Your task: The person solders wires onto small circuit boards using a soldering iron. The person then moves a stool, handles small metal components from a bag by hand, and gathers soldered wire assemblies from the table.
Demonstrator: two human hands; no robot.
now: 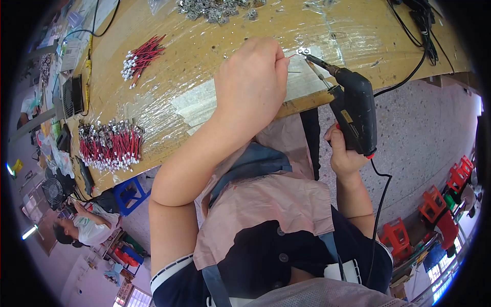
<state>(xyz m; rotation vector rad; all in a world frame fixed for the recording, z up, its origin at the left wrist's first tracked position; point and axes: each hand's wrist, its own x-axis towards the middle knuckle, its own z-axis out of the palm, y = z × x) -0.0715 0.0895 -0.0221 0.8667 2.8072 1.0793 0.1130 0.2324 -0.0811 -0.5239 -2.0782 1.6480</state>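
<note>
My left hand (250, 84) rests on the wooden workbench (215, 30), fingers pinched on a thin wire with a small metal terminal (302, 51) at its end. My right hand (343, 151) grips the handle of a black corded soldering gun (353, 105), which points up and left. Its tip sits right by the terminal, just right of my left fingers. The gun's black cord (378, 204) drops down past my right forearm.
A bundle of red wires (143, 57) lies at the bench's upper left, a larger pile (110, 146) at the left edge. Small metal parts (215, 9) are heaped at the top. Black cables (422, 23) run at upper right. Another person (84, 227) sits lower left; red stools (434, 204) stand at right.
</note>
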